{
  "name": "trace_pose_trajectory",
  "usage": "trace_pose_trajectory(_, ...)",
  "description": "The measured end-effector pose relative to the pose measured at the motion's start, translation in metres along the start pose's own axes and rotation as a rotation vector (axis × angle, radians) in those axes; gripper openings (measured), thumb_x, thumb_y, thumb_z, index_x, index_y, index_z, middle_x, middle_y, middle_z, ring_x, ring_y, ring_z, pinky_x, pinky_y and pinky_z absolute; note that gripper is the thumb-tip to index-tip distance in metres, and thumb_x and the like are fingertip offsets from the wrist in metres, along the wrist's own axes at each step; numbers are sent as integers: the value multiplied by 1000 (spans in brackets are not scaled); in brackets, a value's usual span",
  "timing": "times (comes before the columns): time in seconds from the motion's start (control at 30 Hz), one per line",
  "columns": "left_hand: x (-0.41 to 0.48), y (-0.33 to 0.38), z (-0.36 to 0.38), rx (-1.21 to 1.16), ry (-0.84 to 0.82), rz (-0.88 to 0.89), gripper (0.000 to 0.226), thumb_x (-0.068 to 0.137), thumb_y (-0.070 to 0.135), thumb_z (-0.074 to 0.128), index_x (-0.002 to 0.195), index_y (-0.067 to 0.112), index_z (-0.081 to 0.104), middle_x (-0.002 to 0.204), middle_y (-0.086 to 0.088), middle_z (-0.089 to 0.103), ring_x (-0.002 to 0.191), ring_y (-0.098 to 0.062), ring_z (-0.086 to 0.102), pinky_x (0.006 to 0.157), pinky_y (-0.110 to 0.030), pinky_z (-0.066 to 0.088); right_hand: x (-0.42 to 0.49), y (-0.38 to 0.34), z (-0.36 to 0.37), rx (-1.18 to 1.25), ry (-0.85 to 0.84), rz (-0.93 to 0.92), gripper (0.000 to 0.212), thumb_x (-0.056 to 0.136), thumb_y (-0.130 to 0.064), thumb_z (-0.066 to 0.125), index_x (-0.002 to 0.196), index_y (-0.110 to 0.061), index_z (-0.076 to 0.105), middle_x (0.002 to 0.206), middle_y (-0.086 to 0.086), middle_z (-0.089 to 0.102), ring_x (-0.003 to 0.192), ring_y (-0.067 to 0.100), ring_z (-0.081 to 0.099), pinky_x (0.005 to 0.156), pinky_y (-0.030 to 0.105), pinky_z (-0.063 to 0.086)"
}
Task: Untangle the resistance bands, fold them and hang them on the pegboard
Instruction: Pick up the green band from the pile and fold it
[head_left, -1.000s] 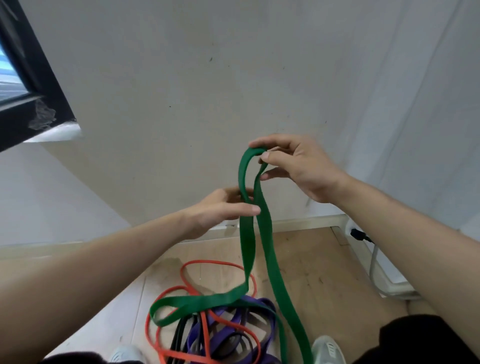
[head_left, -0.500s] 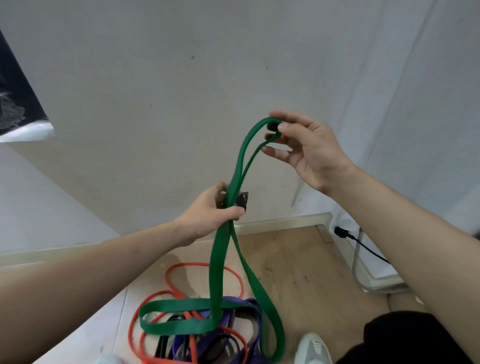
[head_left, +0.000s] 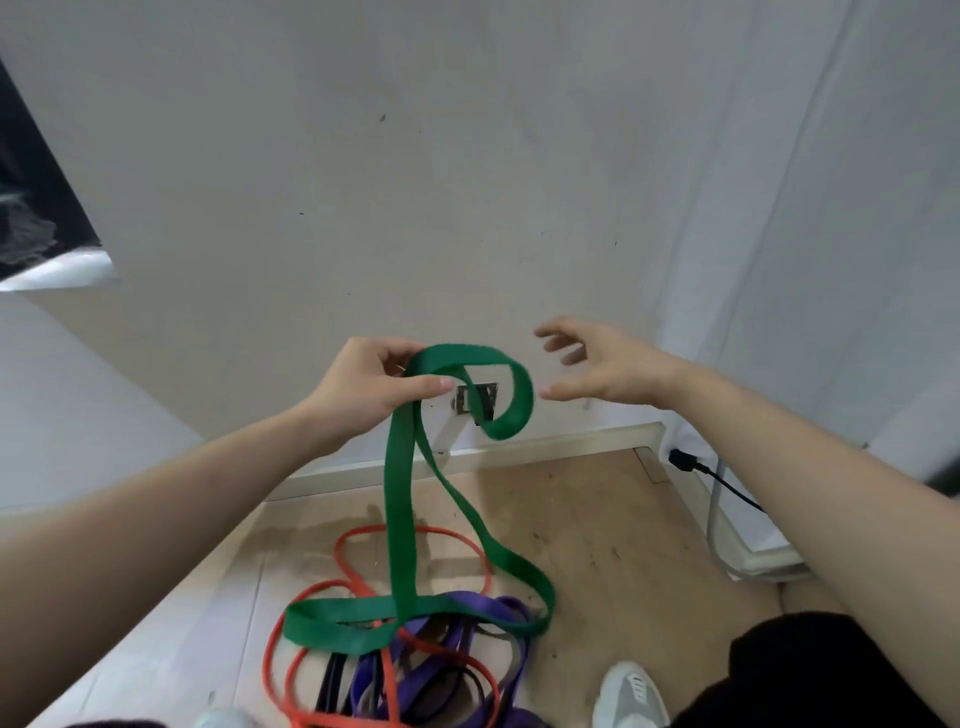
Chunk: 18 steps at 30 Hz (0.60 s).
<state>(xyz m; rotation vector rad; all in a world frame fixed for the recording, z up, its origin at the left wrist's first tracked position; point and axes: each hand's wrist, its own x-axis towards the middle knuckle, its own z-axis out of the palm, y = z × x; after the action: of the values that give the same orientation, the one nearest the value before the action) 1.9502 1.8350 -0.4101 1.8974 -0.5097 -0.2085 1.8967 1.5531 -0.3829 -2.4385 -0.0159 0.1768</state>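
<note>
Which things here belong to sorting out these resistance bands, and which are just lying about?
Job: green band, gripped by the left hand; right hand, open beside it; orange band, purple band, black band, tangled on the floor.
Lying about: wall socket, black plug, grey shoe.

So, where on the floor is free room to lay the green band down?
Free: bare wooden floor between the white skirting board, the grey cable and the white shoe. Crowded: the middle, where the wide green rubber band overlies a thin orange band and purple bands.
</note>
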Motion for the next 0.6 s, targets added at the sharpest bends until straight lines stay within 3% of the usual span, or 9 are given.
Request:
trace_pose_trajectory(0.1,-3,4,3,41,-73,30,25,80,16,85,104,17,78,93,5,80,87,-11,75,79,-18,55,0,-23,14,-3,45,-176,90,74,-38,86,150,-31,37,141,-6,50,130,14,46,108,33,41)
trace_pose_trajectory(0.2,-6,10,7,62,-101,67,25,80,10,84,103,18,78,87,9,80,80,-2,74,73,-10,51,5,-41,41,-94,-57,-263,93,72,-34,88,150,-29,36,140,-4,53,129,12,49,109,29,39)
trace_pose_trajectory(0.3,-8,11,7,72,-102,89,26,80,10,84,103,19,78,88,10,80,80,-3,74,75,-12,53,12,-40,62,-161,1,-310,64,79,-35,80,136,-27,51,117,-4,67,107,17,64,97,41,52)
trace_pose_trajectory(0.43,-7,5,3,75,-60,71,27,78,16,87,103,19,77,86,2,80,79,-12,73,78,-23,59,12,-39,64,-52,16,-282,33,87,-29,74,118,-23,65,94,2,71,87,23,68,85,49,55)
trace_pose_trajectory(0.53,-9,3,3,80,-83,63,29,76,9,87,102,14,75,78,4,77,69,-5,69,69,-19,56,6,-46,54,138,-3,-286,34,82,-38,77,108,-17,71,93,12,74,88,32,71,85,55,55)
trace_pose_trajectory(0.6,-9,-1,4,93,-107,40,27,76,4,86,99,11,74,77,0,75,69,-9,69,72,-30,60,2,-52,47,205,12,-291,32,83,-37,79,106,-16,73,93,14,74,89,35,71,87,56,55)
